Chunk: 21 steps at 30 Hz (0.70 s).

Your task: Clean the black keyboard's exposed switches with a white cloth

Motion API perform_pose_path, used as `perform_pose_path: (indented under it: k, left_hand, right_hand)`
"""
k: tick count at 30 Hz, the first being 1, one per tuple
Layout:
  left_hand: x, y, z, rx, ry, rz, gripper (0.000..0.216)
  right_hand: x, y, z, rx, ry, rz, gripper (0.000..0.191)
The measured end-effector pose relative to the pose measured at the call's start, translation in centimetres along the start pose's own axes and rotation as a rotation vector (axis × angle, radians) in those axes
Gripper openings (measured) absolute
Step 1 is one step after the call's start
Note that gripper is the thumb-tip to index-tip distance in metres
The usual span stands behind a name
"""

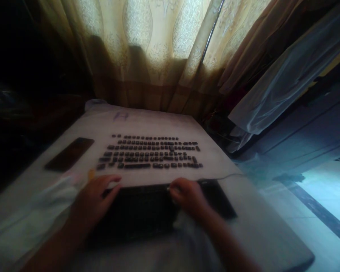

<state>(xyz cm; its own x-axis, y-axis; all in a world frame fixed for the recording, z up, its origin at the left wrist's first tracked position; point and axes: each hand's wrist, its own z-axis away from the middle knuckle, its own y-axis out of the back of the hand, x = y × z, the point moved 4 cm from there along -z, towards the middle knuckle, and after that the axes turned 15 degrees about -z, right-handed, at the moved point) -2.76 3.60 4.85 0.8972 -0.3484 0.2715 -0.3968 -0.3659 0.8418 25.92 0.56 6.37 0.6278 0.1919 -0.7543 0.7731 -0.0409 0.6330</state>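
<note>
A dark keyboard base lies along the near side of the table, its surface too dark to make out details. My left hand holds its far left corner, with thumb and forefinger around the edge. On the far edge, right of the middle, the fingers of my right hand are pinched together. A small pale bit shows at those fingertips, too blurred to name. Beyond the base, loose black keycaps are laid out in rows in a keyboard's order. Pale cloth shows beneath my right wrist.
A dark phone lies at the left, near a crumpled whitish cloth. The white table has a thin cable running off its right side. Patterned curtains hang behind, and garments hang at the right.
</note>
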Motion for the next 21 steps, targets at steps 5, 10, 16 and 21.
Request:
perform_pose_path:
  k: [5, 10, 16, 21]
  left_hand:
    - [-1.7, 0.0, 0.4, 0.065, -0.098, -0.123, 0.041]
    - [-2.2, 0.0, 0.3, 0.069, -0.069, -0.154, 0.039]
    - [-3.0, -1.4, 0.9, 0.014, -0.002, -0.08, 0.04]
    - [-2.7, -2.5, 1.4, -0.069, 0.051, -0.023, 0.039]
  right_hand:
    - [0.2, -1.4, -1.5, -0.116, -0.027, 0.083, 0.012]
    - [0.6, -2.0, -1.6, -0.178, -0.025, 0.182, 0.013]
    - [0.7, -2.7, -1.7, -0.22, 0.029, 0.332, 0.012]
    - [0.0, -2.8, -2.2, -0.297, 0.005, 0.395, 0.012]
